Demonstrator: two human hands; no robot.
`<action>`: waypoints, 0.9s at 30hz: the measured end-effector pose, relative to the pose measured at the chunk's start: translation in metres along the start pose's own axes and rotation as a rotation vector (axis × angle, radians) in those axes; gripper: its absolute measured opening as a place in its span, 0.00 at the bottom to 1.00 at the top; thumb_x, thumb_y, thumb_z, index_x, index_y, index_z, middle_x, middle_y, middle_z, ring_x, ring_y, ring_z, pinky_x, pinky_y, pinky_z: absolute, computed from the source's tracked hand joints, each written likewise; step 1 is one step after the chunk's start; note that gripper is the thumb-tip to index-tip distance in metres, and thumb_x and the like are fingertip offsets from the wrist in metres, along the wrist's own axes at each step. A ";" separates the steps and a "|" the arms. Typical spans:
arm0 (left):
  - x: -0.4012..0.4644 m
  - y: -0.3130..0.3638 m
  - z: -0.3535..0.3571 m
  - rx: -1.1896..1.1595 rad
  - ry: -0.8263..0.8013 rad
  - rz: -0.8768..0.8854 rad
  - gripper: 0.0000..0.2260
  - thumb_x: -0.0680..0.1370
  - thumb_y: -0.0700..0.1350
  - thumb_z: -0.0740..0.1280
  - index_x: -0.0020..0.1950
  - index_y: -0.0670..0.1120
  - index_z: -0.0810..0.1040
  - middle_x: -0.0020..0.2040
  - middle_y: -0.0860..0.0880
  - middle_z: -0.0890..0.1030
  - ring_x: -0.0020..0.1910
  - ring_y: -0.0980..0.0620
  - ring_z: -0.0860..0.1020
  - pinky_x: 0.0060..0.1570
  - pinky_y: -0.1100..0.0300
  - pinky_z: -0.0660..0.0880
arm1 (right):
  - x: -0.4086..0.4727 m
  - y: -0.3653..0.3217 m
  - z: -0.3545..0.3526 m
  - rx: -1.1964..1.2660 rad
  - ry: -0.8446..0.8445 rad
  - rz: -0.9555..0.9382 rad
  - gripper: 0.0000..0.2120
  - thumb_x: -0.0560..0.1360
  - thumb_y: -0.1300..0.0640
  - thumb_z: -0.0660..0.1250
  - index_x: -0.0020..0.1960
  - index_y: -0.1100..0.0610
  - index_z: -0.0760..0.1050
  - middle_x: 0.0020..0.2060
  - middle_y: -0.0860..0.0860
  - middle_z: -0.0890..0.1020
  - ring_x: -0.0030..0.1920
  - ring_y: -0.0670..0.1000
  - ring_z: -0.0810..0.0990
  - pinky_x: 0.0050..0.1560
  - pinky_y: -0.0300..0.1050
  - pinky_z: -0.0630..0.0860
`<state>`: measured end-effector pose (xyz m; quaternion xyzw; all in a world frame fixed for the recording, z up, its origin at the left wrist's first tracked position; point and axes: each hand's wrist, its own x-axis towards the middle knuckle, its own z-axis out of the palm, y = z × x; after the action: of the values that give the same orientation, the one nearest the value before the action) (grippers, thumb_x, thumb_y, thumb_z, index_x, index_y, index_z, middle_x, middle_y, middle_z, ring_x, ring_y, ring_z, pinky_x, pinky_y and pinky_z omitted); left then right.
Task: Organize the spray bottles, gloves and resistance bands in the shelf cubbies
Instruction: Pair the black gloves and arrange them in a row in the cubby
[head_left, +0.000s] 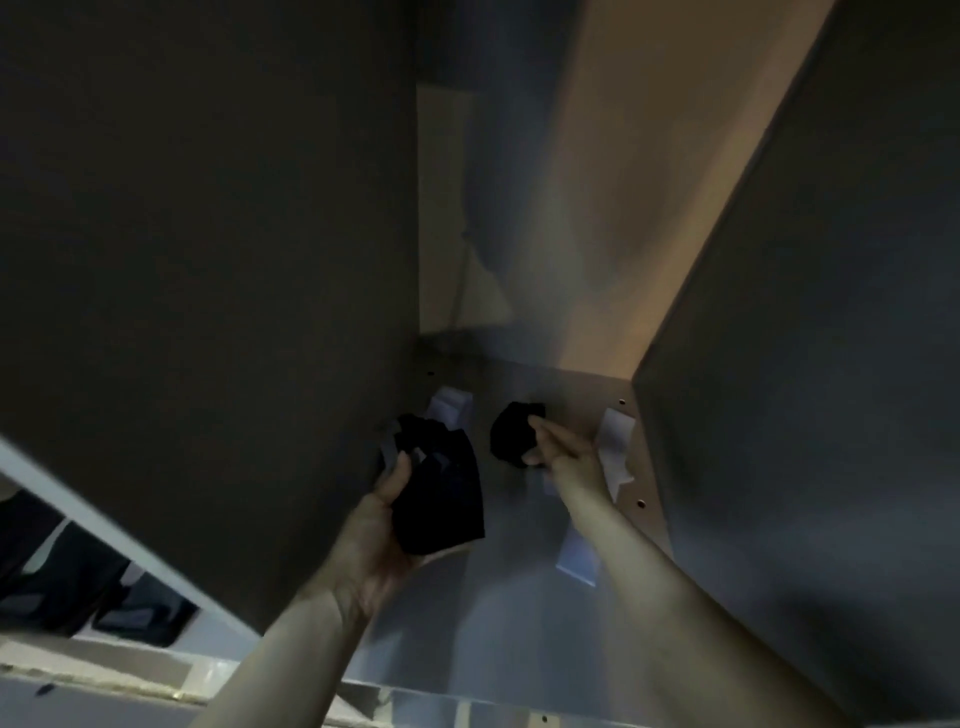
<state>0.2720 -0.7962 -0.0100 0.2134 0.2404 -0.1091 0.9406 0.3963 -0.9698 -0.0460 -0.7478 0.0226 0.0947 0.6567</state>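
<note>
Both my hands reach deep into a dim shelf cubby (519, 597). My left hand (379, 525) grips a black fingerless glove (441, 493), held near the cubby's left wall. My right hand (563, 452) pinches a second black glove (511, 434), bunched into a ball, close to the back of the cubby. The two gloves are apart. No spray bottles or resistance bands show in this view.
A dark panel (208, 260) forms the cubby's left wall and another (805, 364) the right. Pale paper or tape pieces (615, 441) stick near the back corners. Dark items (78, 587) lie in a lower space at the far left.
</note>
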 end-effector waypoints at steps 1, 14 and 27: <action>-0.001 0.000 0.000 0.003 0.002 0.000 0.26 0.71 0.50 0.70 0.67 0.42 0.74 0.57 0.39 0.82 0.50 0.43 0.83 0.41 0.46 0.82 | -0.007 -0.011 -0.003 0.155 -0.023 0.040 0.12 0.79 0.60 0.60 0.61 0.58 0.76 0.45 0.53 0.82 0.40 0.40 0.82 0.47 0.31 0.76; -0.045 0.005 0.048 0.014 -0.116 -0.023 0.23 0.79 0.57 0.56 0.61 0.41 0.75 0.58 0.33 0.79 0.55 0.31 0.79 0.43 0.29 0.73 | -0.113 -0.108 -0.026 0.705 -0.214 -0.256 0.09 0.66 0.59 0.70 0.44 0.56 0.85 0.45 0.53 0.86 0.46 0.52 0.85 0.46 0.42 0.81; -0.155 -0.042 0.061 0.208 -0.285 0.183 0.22 0.79 0.54 0.57 0.68 0.44 0.73 0.62 0.41 0.80 0.59 0.44 0.80 0.53 0.47 0.79 | -0.243 -0.116 -0.037 0.197 -0.327 -0.539 0.17 0.72 0.68 0.62 0.58 0.57 0.77 0.59 0.50 0.81 0.63 0.49 0.76 0.61 0.39 0.73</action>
<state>0.1506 -0.8451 0.1009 0.3127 0.0719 -0.0766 0.9440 0.1800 -1.0128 0.1134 -0.6345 -0.2727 0.0340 0.7224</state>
